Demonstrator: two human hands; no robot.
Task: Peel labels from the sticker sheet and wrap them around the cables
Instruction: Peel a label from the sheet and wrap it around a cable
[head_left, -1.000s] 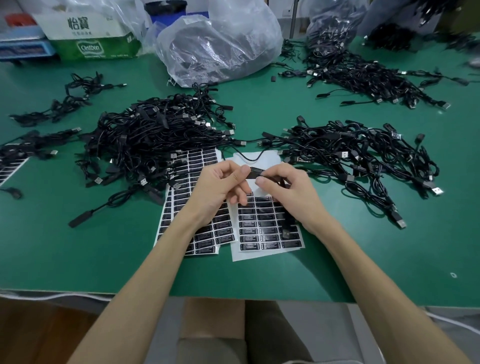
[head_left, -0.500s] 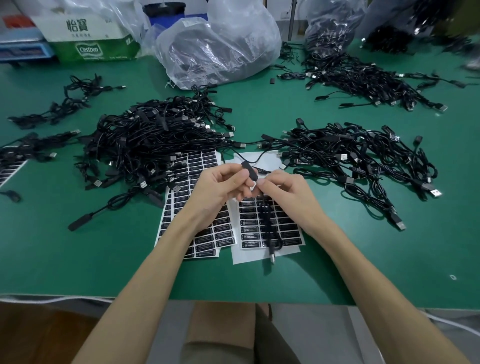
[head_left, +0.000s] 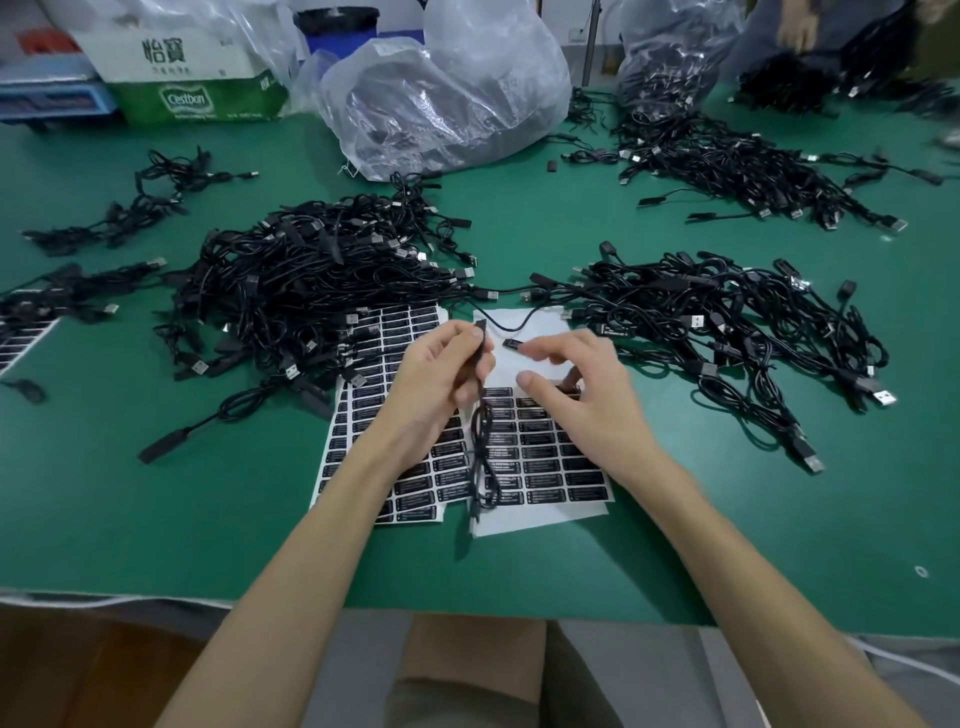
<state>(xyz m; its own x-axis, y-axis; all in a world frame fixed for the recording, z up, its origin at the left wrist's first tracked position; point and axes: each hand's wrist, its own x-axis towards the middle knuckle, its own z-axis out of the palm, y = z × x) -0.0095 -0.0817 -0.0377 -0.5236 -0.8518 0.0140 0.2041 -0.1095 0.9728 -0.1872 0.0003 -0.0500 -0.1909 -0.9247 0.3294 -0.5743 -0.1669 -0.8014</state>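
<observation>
Nearest me, over the half-peeled sticker sheet (head_left: 540, 457), the left hand (head_left: 441, 384) pinches a thin black cable (head_left: 480, 452) just below its upper end. The rest hangs in slack loops down across that sheet. The right hand (head_left: 576, 400) hovers above the sheet's top remaining row, fingers loose and spread, gripping nothing. A small dark sliver (head_left: 514, 344) sits just off its index fingertip, over the sheet's bare backing (label or plug, too blurred for me to tell).

I read this as the fetch-a-label step. Next I'd want a nail under one label's corner, a clean peel, then a snug wrap round the cable.

The labels are glossy black rectangles with fine white print on slick white backing. Left of the sheet lies a fuller second sheet (head_left: 405, 332), partly under a tangled cable heap (head_left: 311, 291). Right of it is another heap (head_left: 727, 322), rubbery leads with metal USB ends. Beyond the sheet slumps a crinkled clear plastic bag (head_left: 441, 93).
</observation>
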